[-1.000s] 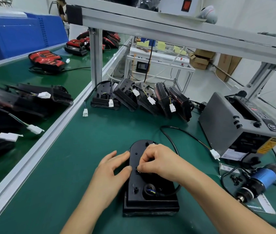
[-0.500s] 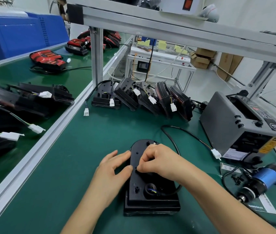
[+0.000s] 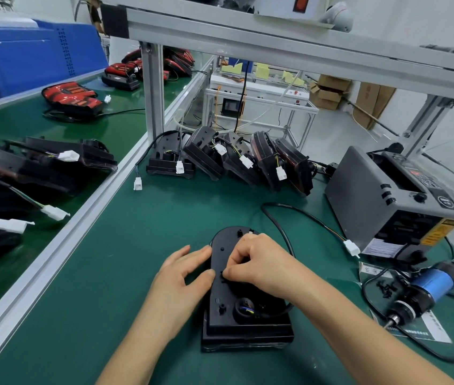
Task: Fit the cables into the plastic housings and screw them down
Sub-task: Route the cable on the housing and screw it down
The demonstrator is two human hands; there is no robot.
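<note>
A black plastic housing (image 3: pixel 230 315) lies flat on the green mat in front of me. Its black cable (image 3: pixel 300 216) loops out behind it and ends in a white connector (image 3: pixel 352 248). My left hand (image 3: pixel 185 276) rests against the housing's left edge, fingers fairly straight, thumb touching the side. My right hand (image 3: pixel 259 263) sits on top of the housing with curled fingers, pinching something small and black at its middle; what it pinches is hidden. Coloured wires show in a round opening (image 3: pixel 245 308) near the housing's front.
A row of black housings (image 3: pixel 231 159) with white connectors leans at the back. A grey machine (image 3: pixel 386 198) stands at the right. A blue electric screwdriver (image 3: pixel 425 293) and loose black screws (image 3: pixel 385 287) lie at the right front. An aluminium rail (image 3: pixel 81 226) borders the conveyor on the left.
Almost nothing has moved. Both hands stay on the housing in the same places; the view has shifted only slightly.
</note>
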